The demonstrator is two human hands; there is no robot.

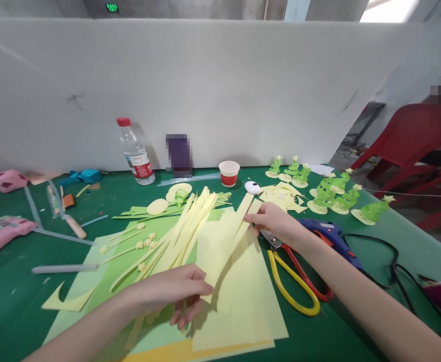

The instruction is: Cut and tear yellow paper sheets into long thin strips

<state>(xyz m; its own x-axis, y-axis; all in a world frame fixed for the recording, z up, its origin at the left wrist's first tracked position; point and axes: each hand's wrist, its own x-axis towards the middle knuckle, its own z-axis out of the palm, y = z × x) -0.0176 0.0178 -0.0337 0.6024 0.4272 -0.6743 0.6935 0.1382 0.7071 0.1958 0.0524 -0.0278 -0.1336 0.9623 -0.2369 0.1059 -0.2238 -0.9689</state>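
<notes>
My right hand (271,219) is closed on the far end of pale yellow paper strips (239,221), raised above a stack of pale yellow sheets (243,306). At the strips' near end is my left hand (188,294), its thumb and index finger pinched at the paper's edge and its other fingers curled below. A pile of long cut strips (183,231) lies on green sheets just left of the stack. Small paper stars on thin strips (139,245) rest farther left. Scissors with yellow and red handles (294,281) lie beside the stack, under my right forearm.
Along the back stand a water bottle (137,156) and a paper cup (229,173). Several green spiral paper trees (324,193) stand at the back right, near a blue glue gun (328,239) with a black cable. A pink glue gun (9,234) lies at the left.
</notes>
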